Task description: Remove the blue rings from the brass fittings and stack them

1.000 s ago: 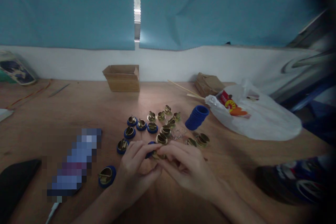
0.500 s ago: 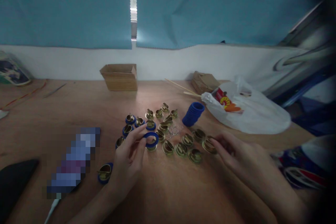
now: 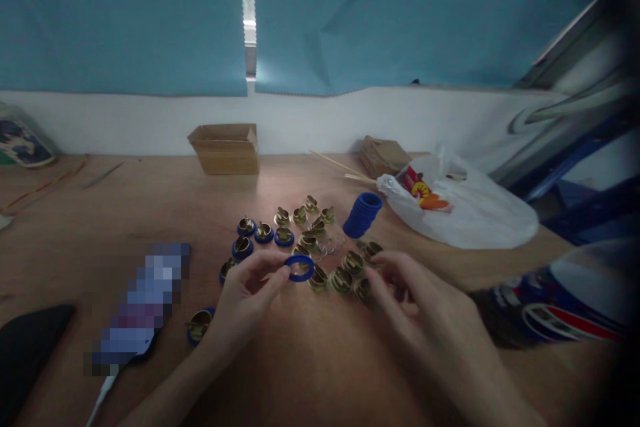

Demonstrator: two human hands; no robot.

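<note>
My left hand (image 3: 257, 287) pinches a thin blue ring (image 3: 300, 268) at its left edge and holds it level above the table. My right hand (image 3: 420, 307) is low at the right, thumb and forefinger apart, beside some brass-coloured round fittings (image 3: 353, 263); I see nothing clearly held, though its palm side is hidden. More bare brass fittings (image 3: 311, 204) stand behind. To the left, several fittings wear blue rings (image 3: 263, 233), one lying nearer me (image 3: 200, 325). A leaning stack of blue rings (image 3: 363, 215) stands behind my right hand.
A phone (image 3: 143, 307) with a cable and a black object (image 3: 35, 353) lie left. At the back are an open cardboard box (image 3: 225, 153) and a brown packet (image 3: 384, 156). Thin sticks (image 3: 345, 167), a white plastic bag (image 3: 480, 213) and a labelled bottle (image 3: 555, 307) are right.
My hands parted, uncovering brass fittings; my left hand came away with a blue ring. My right hand swung out to a fitting at the right, then moved back left. The view shifted slightly right.
</note>
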